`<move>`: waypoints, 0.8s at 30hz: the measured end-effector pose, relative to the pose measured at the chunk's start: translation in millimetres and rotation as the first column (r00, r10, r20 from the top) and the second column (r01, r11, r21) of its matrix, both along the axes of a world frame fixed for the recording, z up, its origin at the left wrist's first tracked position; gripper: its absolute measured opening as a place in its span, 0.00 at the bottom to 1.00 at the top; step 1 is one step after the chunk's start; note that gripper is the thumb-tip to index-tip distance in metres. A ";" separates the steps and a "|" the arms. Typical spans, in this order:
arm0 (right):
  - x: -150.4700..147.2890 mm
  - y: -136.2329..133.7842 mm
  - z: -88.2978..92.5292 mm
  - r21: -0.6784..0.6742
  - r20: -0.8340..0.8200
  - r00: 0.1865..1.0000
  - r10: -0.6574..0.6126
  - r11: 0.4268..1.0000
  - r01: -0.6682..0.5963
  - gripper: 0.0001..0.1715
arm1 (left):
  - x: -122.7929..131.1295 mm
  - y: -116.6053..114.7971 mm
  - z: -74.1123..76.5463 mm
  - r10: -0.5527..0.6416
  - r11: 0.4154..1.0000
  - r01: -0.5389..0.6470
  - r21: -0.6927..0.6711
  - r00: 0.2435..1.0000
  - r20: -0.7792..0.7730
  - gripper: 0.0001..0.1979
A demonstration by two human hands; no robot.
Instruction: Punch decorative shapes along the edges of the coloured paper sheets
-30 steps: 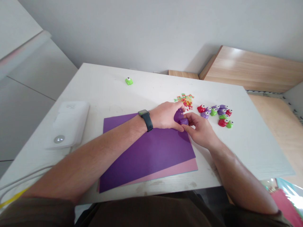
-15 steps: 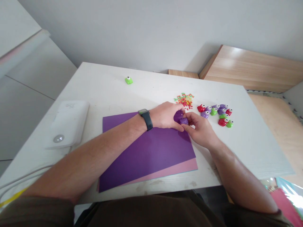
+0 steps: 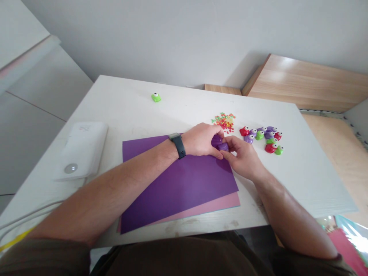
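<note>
Both my hands meet at the far right corner of a purple paper sheet (image 3: 178,180). My left hand (image 3: 201,140), with a dark watch on its wrist, has its fingers closed over a small purple punch (image 3: 219,143) that sits on the sheet's corner. My right hand (image 3: 243,157) pinches the same punch from the right side. A pink sheet (image 3: 221,205) lies under the purple one, showing along its near and right edges.
A heap of small red, purple and green punches (image 3: 266,138) lies right of my hands, with coloured paper bits (image 3: 224,120) behind them. A lone green punch (image 3: 156,97) sits far back. A white device (image 3: 82,149) with a cable rests at the left on the white table (image 3: 301,180).
The purple sheet has shifted slightly to the left under my hands. Both hands stay on the purple punch in nearly the same place.
</note>
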State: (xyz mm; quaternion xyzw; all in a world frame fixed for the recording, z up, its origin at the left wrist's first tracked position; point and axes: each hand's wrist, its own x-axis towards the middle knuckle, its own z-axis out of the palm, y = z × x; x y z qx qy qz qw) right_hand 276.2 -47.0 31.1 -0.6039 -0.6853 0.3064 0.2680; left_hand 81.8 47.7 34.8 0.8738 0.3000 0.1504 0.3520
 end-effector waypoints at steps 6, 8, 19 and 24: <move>0.0 0.5 -2.8 0.007 0.002 1.000 -0.002 1.000 0.002 0.11 | -0.4 -0.1 -1.3 -0.006 1.000 0.007 0.025 1.000 -0.010 0.27; -0.4 0.4 -3.7 0.010 -0.003 1.000 -0.009 1.000 0.009 0.12 | -0.5 0.2 -1.5 -0.011 0.999 0.011 0.032 1.000 -0.014 0.27; 0.6 1.2 -11.5 0.051 0.056 0.998 -0.018 0.999 0.015 0.14 | 0.1 1.1 -4.5 -0.004 0.999 0.004 0.042 1.000 -0.013 0.25; 0.9 1.1 -9.3 0.012 -0.004 1.000 -0.005 1.000 0.005 0.12 | 0.2 1.6 -2.5 -0.007 1.000 0.007 0.008 1.000 -0.013 0.26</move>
